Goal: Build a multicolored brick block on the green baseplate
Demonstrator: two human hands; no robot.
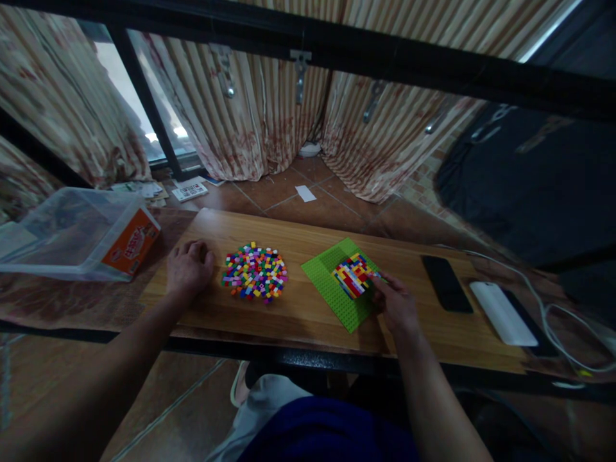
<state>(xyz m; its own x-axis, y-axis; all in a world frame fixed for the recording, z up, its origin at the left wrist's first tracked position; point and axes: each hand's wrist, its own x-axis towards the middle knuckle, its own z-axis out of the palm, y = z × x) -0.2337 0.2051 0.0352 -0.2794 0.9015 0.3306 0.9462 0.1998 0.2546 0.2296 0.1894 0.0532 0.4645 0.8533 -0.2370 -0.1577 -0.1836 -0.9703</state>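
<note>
My right hand [397, 305] reaches over the right corner of a green studded baseplate [330, 285]. Its fingers are pinched together at the right edge of a patch of coloured toy bricks [353, 276] fixed on the plate; whatever lies between the fingertips is too small to make out. The patch is mainly red, yellow, white and blue. To the left, my left hand [190, 273] rests on the wooden board, palm down, with its fingers loosely curled in. Just right of it spreads a pile of loose small bricks [255, 273] in many colours, not touching the hand.
A clear plastic bin [72, 237] with an orange label stands at the far left. On the right lie a black phone [446, 283], a white oblong device [503, 314] and a white cable [546, 314]. A dark metal bar [337, 48] crosses above the wooden board [289, 324].
</note>
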